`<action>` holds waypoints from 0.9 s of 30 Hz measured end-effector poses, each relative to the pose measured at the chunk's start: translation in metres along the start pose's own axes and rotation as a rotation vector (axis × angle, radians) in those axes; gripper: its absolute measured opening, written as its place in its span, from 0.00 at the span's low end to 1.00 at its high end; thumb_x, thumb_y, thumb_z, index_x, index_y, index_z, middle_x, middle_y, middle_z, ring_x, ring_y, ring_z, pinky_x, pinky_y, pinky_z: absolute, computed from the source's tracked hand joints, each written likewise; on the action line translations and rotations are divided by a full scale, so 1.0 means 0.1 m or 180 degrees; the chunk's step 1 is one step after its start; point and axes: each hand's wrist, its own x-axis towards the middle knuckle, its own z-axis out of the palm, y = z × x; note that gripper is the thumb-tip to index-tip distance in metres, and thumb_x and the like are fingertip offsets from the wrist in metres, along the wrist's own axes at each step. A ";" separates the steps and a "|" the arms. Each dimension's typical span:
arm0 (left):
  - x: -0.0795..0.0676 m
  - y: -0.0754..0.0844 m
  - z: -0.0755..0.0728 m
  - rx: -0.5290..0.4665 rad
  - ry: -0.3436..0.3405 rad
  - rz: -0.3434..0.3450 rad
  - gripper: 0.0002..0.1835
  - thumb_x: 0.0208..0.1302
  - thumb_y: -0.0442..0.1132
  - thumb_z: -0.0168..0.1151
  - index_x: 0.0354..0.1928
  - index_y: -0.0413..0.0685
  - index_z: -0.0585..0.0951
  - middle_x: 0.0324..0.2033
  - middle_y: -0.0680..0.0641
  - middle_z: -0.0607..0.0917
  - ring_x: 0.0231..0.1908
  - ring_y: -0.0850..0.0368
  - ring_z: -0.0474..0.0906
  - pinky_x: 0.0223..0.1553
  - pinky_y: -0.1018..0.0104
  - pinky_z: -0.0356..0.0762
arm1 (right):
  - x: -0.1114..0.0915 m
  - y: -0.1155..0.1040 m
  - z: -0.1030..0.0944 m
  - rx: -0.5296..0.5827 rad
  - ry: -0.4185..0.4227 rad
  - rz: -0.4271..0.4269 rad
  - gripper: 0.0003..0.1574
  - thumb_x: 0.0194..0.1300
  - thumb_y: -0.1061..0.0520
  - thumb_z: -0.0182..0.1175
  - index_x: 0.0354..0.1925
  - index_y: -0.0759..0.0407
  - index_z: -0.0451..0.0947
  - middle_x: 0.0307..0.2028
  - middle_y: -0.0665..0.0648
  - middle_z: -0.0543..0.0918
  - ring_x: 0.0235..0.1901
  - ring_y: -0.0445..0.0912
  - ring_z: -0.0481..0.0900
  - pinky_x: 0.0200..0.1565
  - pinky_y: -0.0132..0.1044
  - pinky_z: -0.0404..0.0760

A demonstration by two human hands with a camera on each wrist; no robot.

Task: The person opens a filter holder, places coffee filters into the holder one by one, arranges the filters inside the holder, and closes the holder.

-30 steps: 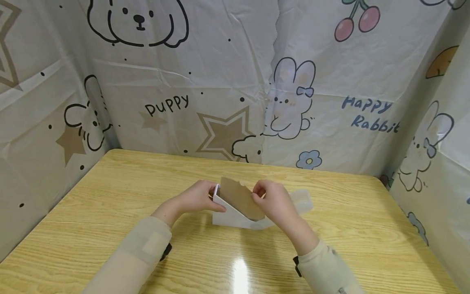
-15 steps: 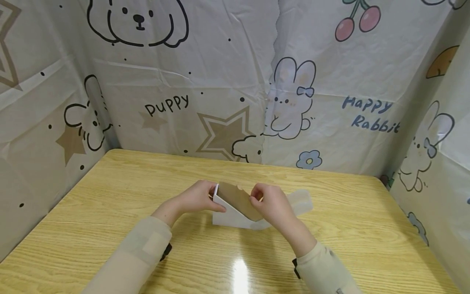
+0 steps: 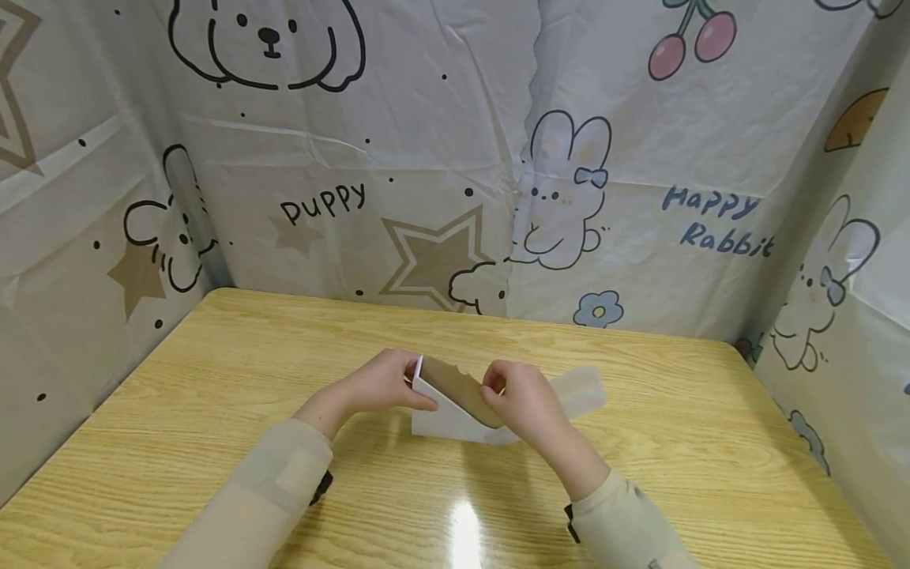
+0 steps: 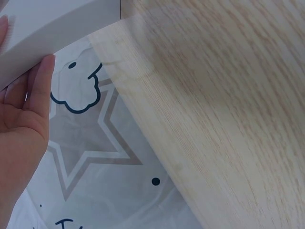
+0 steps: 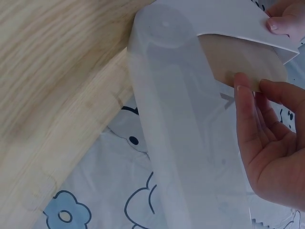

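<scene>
A white box with a slanted open top stands mid-table, its tall end to the left. My left hand grips that tall end, thumb on the near face and fingers at the far side. Inside the box sits a brown card, its upper edge slightly above the slanted rim. My right hand pinches the card's edge between thumb and fingertip, as the right wrist view shows at the card. A translucent lid swings out from the box's low right end. The box's inside is mostly hidden.
The wood-grain table carries the box near its middle. A printed cloth with cartoon animals hangs behind the table and along both sides. A small dark object shows at the far right corner.
The brown card has sunk lower into the box. My right hand has moved down and slightly left with it. My left hand and the box have stayed put.
</scene>
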 end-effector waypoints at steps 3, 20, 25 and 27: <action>0.00 0.01 0.00 -0.0001 0.0008 0.0020 0.18 0.50 0.38 0.72 0.44 0.45 0.80 0.36 0.48 0.86 0.34 0.62 0.80 0.36 0.68 0.78 | 0.00 0.01 0.01 -0.0014 -0.0014 -0.0015 0.08 0.57 0.61 0.63 0.23 0.56 0.76 0.21 0.49 0.79 0.21 0.40 0.70 0.24 0.31 0.70; 0.00 0.02 0.00 0.0019 0.0003 -0.0038 0.13 0.51 0.39 0.72 0.38 0.46 0.79 0.33 0.49 0.86 0.33 0.62 0.80 0.36 0.68 0.78 | -0.01 0.02 0.08 -0.0130 -0.0116 -0.0105 0.07 0.57 0.62 0.62 0.23 0.57 0.77 0.21 0.49 0.79 0.21 0.39 0.71 0.25 0.31 0.71; 0.01 0.01 0.00 0.0013 0.0000 -0.0045 0.13 0.51 0.39 0.72 0.37 0.46 0.79 0.33 0.50 0.85 0.33 0.62 0.81 0.36 0.68 0.78 | -0.02 0.01 0.09 -0.0113 -0.0143 -0.0124 0.07 0.57 0.62 0.62 0.23 0.58 0.76 0.21 0.49 0.79 0.21 0.39 0.70 0.24 0.31 0.71; 0.01 0.01 0.00 0.0015 -0.0004 -0.0020 0.13 0.51 0.39 0.72 0.37 0.46 0.79 0.33 0.50 0.86 0.32 0.62 0.80 0.36 0.68 0.78 | -0.02 0.02 0.09 -0.0113 -0.0140 -0.0138 0.07 0.57 0.63 0.62 0.23 0.58 0.76 0.20 0.49 0.79 0.20 0.39 0.70 0.24 0.30 0.70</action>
